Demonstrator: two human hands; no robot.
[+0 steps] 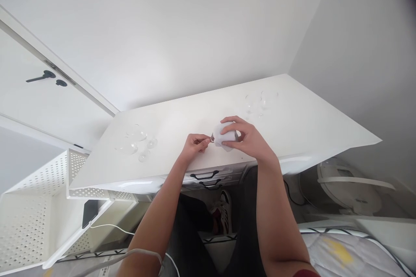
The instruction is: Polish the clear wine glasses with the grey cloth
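Note:
Over the front middle of the white cabinet top (188,117), my right hand (245,136) is wrapped round a white cloth (225,135) that covers the bowl of a clear glass. My left hand (197,143) pinches the thin stem of that glass, just left of the cloth. The glass lies sideways between both hands. Clear stemmed glasses (138,133) rest at the left of the top. More clear glasses (264,100) are at the back right, their outlines faint.
White perforated shelving (48,203) stands at the lower left, with a white cable (112,225) near it. Drawers with black handles (205,175) are below the front edge. A round grey appliance (347,194) is at the lower right.

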